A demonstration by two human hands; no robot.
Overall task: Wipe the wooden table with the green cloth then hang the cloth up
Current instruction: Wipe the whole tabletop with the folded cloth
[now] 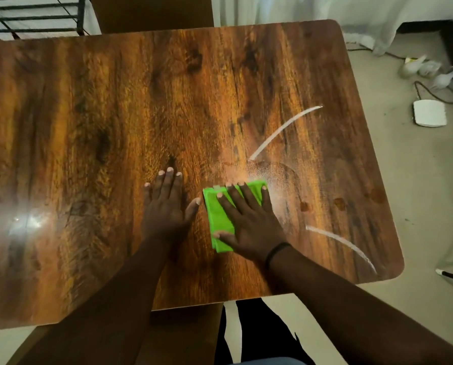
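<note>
At the near edge of the scene, two bare forearms are seen reaching forward over the wooden worktop (88,127). A dark band (275,252) is worn on the right wrist.

The right hand (249,222) is laid flat on the green cloth (217,219), palm down, with its fingers straight and spread; nothing is gripped, and the cloth is only pressed against the wood. The cloth is folded into a narrow pad and lies on the near right part of the worktop, its left edge and far corner left uncovered by the hand.

Just left of the cloth, the left hand (167,204) is rested flat on the bare wood, fingers straight and fanned, thumb pointed toward the cloth but not clearly touching it. Nothing is held by it.

Beyond the right fingertips a hazy, pale smear (270,172) is spread over the wood. Two curved white streaks are marked on the right part of the worktop: one (341,243) near the near right corner, the other (283,130) farther away. A bright glare (28,219) is reflected on the left part of the surface.

On the floor to the right, a flat white device (429,113) with a dark cable is seen, and pale crumpled items (417,67) lie farther off. A black wire rack (33,14) is visible past the far left corner.
</note>
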